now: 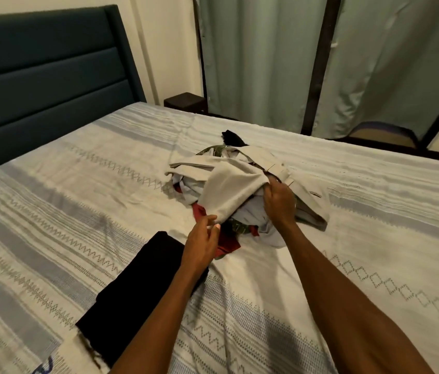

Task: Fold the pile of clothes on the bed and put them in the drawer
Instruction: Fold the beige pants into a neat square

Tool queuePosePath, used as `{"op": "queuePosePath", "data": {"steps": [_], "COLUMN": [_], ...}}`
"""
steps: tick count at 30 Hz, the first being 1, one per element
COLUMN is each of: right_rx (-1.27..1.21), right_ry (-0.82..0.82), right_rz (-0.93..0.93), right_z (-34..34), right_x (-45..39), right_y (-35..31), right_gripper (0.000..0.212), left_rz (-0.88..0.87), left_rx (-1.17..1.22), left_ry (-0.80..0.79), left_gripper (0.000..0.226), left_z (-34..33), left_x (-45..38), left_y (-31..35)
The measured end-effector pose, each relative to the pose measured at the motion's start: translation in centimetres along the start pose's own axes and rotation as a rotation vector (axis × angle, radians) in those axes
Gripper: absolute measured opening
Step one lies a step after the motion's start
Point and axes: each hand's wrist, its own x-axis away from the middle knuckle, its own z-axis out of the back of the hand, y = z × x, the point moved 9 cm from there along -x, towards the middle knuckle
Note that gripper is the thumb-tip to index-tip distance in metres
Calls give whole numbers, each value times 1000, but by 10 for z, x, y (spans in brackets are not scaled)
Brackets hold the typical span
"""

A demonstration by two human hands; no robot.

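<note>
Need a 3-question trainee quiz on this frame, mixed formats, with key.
1. True or false: the folded black garment lies apart from the pile of clothes, on the side nearer the camera.
2. Which garment are both hands working on? A) the red one B) the light grey one C) the small black one at the far side of the pile
3. Fill in: the pile sits on the ____.

Key
1. True.
2. B. The right hand grips the light grey garment at its right end; the fingers of the left hand meet its lower edge.
3. Bed, on its patterned cover.
</note>
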Motion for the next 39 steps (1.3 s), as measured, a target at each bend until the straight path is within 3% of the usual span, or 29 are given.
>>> {"op": "queuePosePath", "data": {"steps": [2,5,10,15,19,22,24,26,28,30,33,35,37,39], "right_rx": [-159,-164,-80,156,27,65,-57,-286,-446,-547,-355,-92,68,189], "right_ry": [60,49,-105,-495,-732,-1063,-1249,-1296,-1116,-781,-323,-268,-280,-274], "right_rz": [-140,-220,-361,-629,-815,-797,-950,-1154,-1178,-1128,-1004,-821,-648,-429], "right_z": [37,84,142,171,204,223,232,240,245,258,293,301,295,283], "right_x": [29,92,227,355,443,497,532,562,565,546,506,478,455,430], "right_y": [22,48,97,142,133,120,114,106,118,140,177,178,161,136], "right_gripper": [41,44,33,32,23,60,33,14,20,20,17,35,63,84], "left_rz": [-7,90,368,280,240,144,92,51,15,-41,-124,-116,-104,25], "left_rx": [81,322,362,199,137,-81,-220,-375,-474,-459,-374,-335,-309,-349], "left_ry": [-3,-36,-278,-464,-554,-632,-677,-700,-676,-694,-922,-1113,-1355,-1512], "left_gripper": [21,12,51,44,57,58,64,54,35,32,24,14,18,22], "left_z": [-14,-50,-134,-180,-213,-240,-255,-264,-265,-264,-265,-255,-249,-236], "left_x": [9,38,130,217,269,300,319,341,358,368,383,401,430,449], "left_y": [15,28,12,30,50,64,67,67,68,74,84,93,91,73]}}
